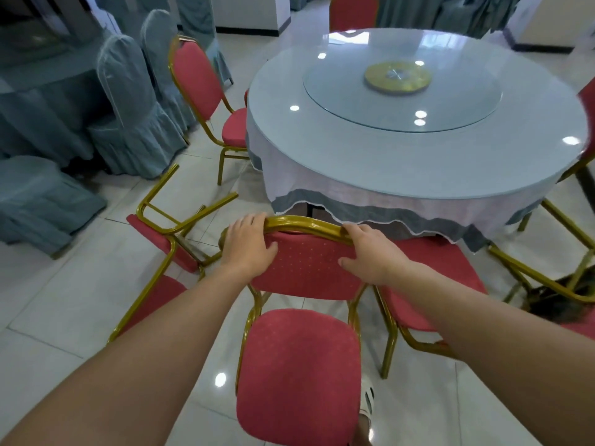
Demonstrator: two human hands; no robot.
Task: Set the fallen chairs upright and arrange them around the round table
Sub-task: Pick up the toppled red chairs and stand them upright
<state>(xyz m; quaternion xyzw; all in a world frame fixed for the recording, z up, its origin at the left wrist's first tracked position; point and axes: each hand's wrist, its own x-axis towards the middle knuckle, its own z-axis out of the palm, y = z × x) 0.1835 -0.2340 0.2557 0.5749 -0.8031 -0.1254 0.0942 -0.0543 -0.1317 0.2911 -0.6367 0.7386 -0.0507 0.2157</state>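
Observation:
A red chair [299, 375] with a gold frame stands in front of me, its backrest toward the round table [418, 162]. My left hand [249, 244] grips the backrest's top left corner. My right hand [370, 252] grips its top right corner. Another red chair [161, 239] lies fallen on the floor to the left, legs up. A third red chair [431, 278] lies on its side just behind my right arm, near the table's skirt. One red chair [206, 91] stands upright at the table's left, and another [352, 11] at its far side.
The table carries a glass turntable [402, 91] and a draped cloth. Chairs in grey-blue covers [128, 101] and a covered table crowd the left. More gold chair legs [547, 272] lie at the right. A sandalled foot [367, 397] shows beside the near chair.

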